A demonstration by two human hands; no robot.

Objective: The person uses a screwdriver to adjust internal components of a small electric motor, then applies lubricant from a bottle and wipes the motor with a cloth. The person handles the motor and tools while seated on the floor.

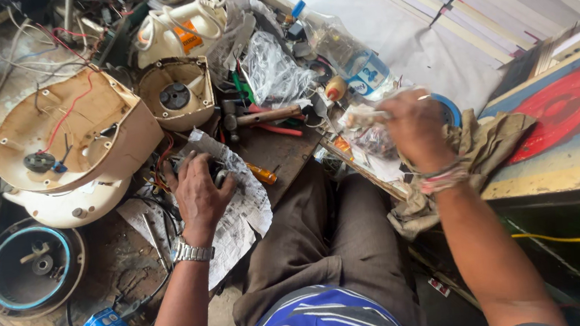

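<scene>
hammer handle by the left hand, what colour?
Brown wood, on the hammer beyond the left hand; head view.

Newspaper (pixel 238 210) under my left hand (pixel 197 193): thin, crumpled, matt paper.
Watch (pixel 191 251) on my wrist: shiny metal.
Bag (pixel 372 137) in my right hand (pixel 417 126): clear, glossy, wrinkled plastic.
Rag (pixel 486 140): rough matt cloth.
Hammer (pixel 257 116): wooden handle, dull metal head.
Workbench (pixel 289 152): worn, grimy wood.

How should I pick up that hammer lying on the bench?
Probably by the wooden handle of the hammer, coming from above near its free right end. The handle lies flat, pointing right, while the dark metal head at the left sits crowded against the cream round housing. Red-handled tools lie close beneath it.
</scene>
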